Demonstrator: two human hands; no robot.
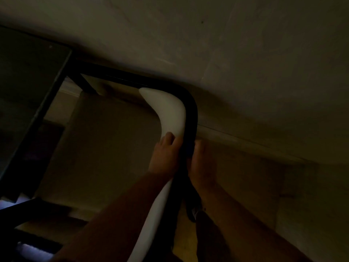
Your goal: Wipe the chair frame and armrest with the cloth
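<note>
Dim light covers the whole scene, so detail is scarce. Near the middle, a white, smooth, curved plastic armrest (pixel 171 112) follows the inside of a black bent metal tube chair frame (pixel 192 108), the two running side by side from the rounded corner down toward the bottom edge. The left hand (pixel 166 154) is wrapped around the armrest just below its bend, fingers (pixel 168 137) curled over the white surface, so it is closed on the armrest. The right hand (pixel 202 163) is closed around the black frame just beside it, on the outer side, the two hands nearly touching. A dark cloth (pixel 190 210) appears to hang below the right hand along the frame, though in this gloom its shape and colour are hard to make out. Behind the chair lies a pale wall (pixel 245 53), and a dark panel (pixel 28 82) stands at the left.
</note>
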